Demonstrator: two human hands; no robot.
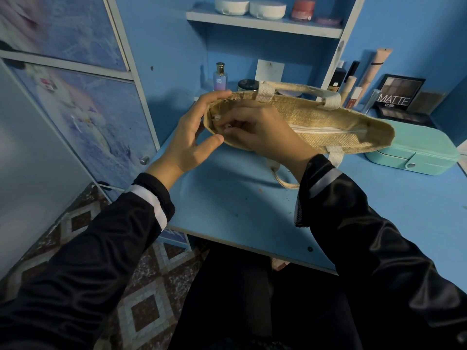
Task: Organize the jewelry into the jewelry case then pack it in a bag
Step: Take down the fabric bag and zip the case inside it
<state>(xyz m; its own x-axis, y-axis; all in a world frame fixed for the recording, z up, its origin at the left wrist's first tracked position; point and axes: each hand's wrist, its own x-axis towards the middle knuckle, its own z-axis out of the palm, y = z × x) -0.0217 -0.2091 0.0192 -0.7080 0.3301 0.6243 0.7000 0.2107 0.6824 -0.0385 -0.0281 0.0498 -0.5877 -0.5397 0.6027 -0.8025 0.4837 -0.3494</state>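
— So, your bag [316, 117] is coarse woven jute, tan, long and boat-shaped, with pale webbing handles [265, 93]. You hold it up off the desk [240, 210], mouth upward, and the near handle hangs down.

— Right, and your left hand [187, 137] cups its left end. The fingers spread over the far rim, the thumb sits under the near one, and together they grip it.

— Your right hand [257, 132] reaches in at that same end. Its fingertips are curled and pinch a small white tab [228, 126] by the zip [328, 130], a white band running toward the right end.

— Your case [414, 150] sits shut on the desk at the right, just past the bag's right end. It is mint, smooth and round-cornered, with a metal snap [411, 165] on its near side.

— The desk is flat blue board, scuffed and speckled. At its far edge a bottle [220, 78], tubes [379, 64] and a palette [399, 93] marked MATTE stand against the blue wall [417, 26].

— A shelf [262, 24] above carries two round white tubs [232, 5] and a pink jar [303, 8]. On the left are cupboard doors [83, 112] with a pale print. The near floor [144, 311] is tiled in brown and white diamonds.
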